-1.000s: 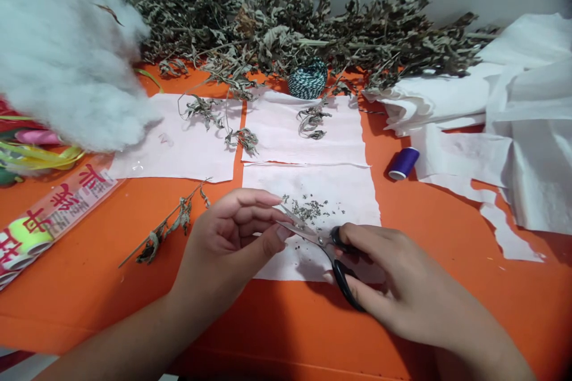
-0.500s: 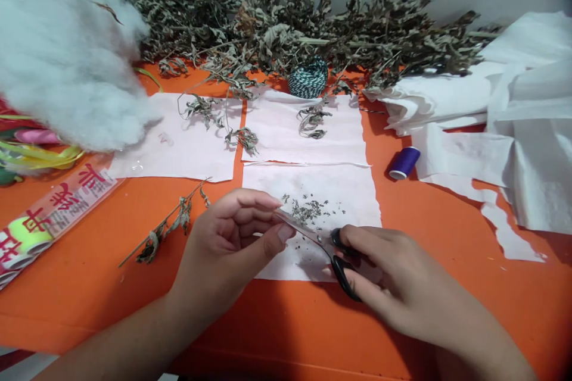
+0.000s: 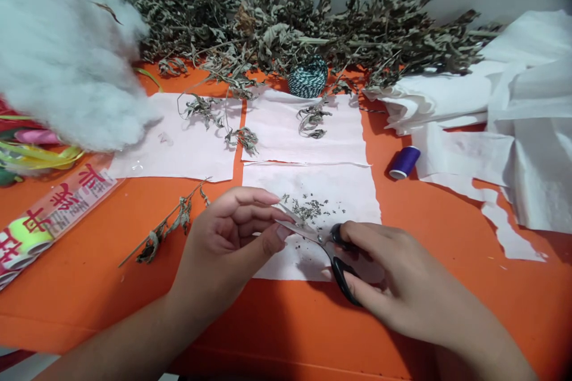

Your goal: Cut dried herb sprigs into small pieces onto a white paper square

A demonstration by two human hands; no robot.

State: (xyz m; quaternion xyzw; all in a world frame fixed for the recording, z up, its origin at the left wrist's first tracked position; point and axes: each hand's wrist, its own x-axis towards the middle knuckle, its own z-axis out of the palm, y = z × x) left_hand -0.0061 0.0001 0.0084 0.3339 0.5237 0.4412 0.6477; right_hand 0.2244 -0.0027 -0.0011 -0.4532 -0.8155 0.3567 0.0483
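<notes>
My right hand point(image 3: 397, 274) has its thumb and fingers in the black handles of a pair of scissors point(image 3: 342, 277). The blades point left and stand slightly apart, their tips reaching my left fingers. My left hand point(image 3: 236, 232) is curled beside the tips, thumb below and fingers above; whatever it pinches is too small or hidden to make out. Beneath the blades, chopped dried leaf bits point(image 3: 309, 208) lie scattered on a white cloth-like sheet point(image 3: 344, 181). A dried leafy sprig point(image 3: 163, 229) rests on the orange table point(image 3: 98, 274), left of my left hand.
Dried plant stalks point(image 3: 286, 30) line the back, with a ball of dark-and-white cord point(image 3: 308, 78) before them. White stuffing point(image 3: 67, 59) fills the far left, above bagged spools point(image 3: 31, 232). Purple thread point(image 3: 404, 162) and folded white sheets point(image 3: 531, 149) are at right.
The scissor blades have parted a little, and the lower handle has dropped slightly. My left thumb and fingers have spread slightly around the tips. Everything else stays in place.
</notes>
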